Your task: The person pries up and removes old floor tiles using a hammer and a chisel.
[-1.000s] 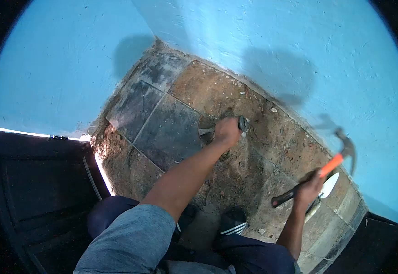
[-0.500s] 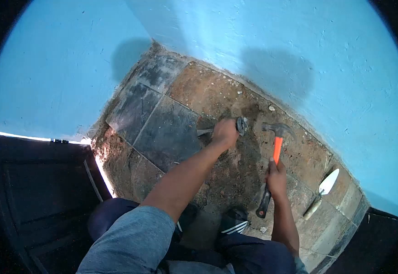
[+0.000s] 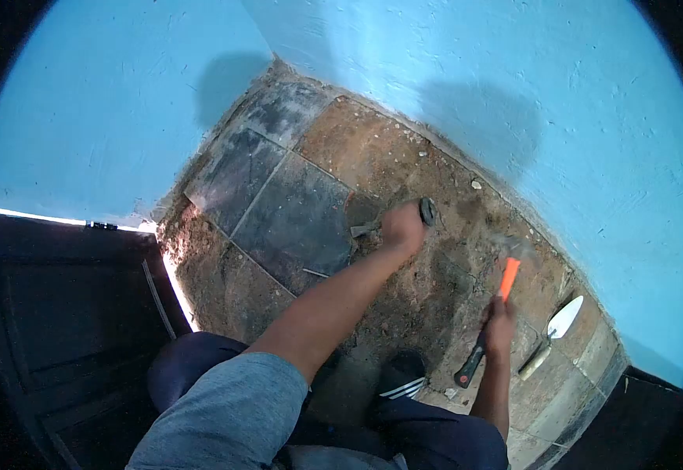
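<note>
My left hand (image 3: 404, 229) is closed around a chisel (image 3: 427, 211). The chisel's round black top sticks out on the right of my fist, and its flat blade points left at the broken edge of a dark floor tile (image 3: 294, 211). Gripped in my right hand (image 3: 499, 325) is a claw hammer (image 3: 509, 278) with an orange and black handle. The hammer's head is blurred by motion and stands apart from the chisel, to its right.
A trowel (image 3: 566, 317) lies on the floor at the right. Loose dirt (image 3: 396, 301) and rubble cover the broken ground in front of my shoes (image 3: 402, 374). Blue walls (image 3: 466, 55) meet at the far corner, and a dark door (image 3: 83, 313) stands at the left.
The hammer has swung right and nearer to me, away from the chisel. My left hand with the chisel has shifted slightly right, and the view has moved a little.
</note>
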Demonstrator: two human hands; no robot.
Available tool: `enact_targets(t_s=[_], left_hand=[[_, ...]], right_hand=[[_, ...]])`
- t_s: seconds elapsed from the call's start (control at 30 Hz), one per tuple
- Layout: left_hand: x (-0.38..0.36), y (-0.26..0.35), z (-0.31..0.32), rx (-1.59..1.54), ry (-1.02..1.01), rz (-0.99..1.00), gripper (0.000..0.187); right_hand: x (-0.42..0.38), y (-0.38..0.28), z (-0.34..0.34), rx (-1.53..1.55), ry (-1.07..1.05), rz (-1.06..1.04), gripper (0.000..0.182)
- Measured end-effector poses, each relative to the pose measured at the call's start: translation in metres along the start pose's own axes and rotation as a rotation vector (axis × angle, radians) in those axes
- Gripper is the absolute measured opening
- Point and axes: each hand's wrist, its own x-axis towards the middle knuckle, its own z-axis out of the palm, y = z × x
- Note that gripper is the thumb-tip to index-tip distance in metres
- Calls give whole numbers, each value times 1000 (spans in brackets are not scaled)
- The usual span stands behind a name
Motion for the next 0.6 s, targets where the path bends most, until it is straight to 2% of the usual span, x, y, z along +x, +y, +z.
enact_targets(t_s=[0.07, 0.13, 0.17, 0.23, 0.3, 0.37, 0.4, 0.43, 0.5, 0.53, 0.6], left_hand=[[6, 0, -4, 12, -10, -63, 12], [9, -2, 1, 33, 51, -59, 12], [10, -3, 3, 43, 79, -58, 11], [8, 0, 1, 29, 48, -85, 12], [5, 4, -2, 5, 32, -90, 13], [2, 6, -6, -30, 34, -72, 14], [4, 3, -4, -19, 29, -73, 15], [6, 0, 2, -9, 22, -73, 17], [7, 0, 2, 16, 28, -62, 18], [4, -1, -2, 32, 32, -54, 19], [8, 3, -11, 53, 24, -44, 19]], right_hand=[[-11, -46, -9, 37, 99, -78, 33], [1, -72, -28, 133, 174, -345, 33], [-4, -97, -25, 166, 305, -449, 32], [2, -120, -33, 228, 428, -584, 35], [-5, -141, -22, 384, 453, -624, 32], [4, -120, -2, 361, 454, -583, 30], [12, -86, 14, 264, 350, -572, 29], [25, -43, 31, -215, 308, -781, 29], [11, -49, 60, -474, -51, -517, 31], [-13, -82, 78, -229, -334, -61, 31], [7, -41, 69, -263, -290, -181, 31]])
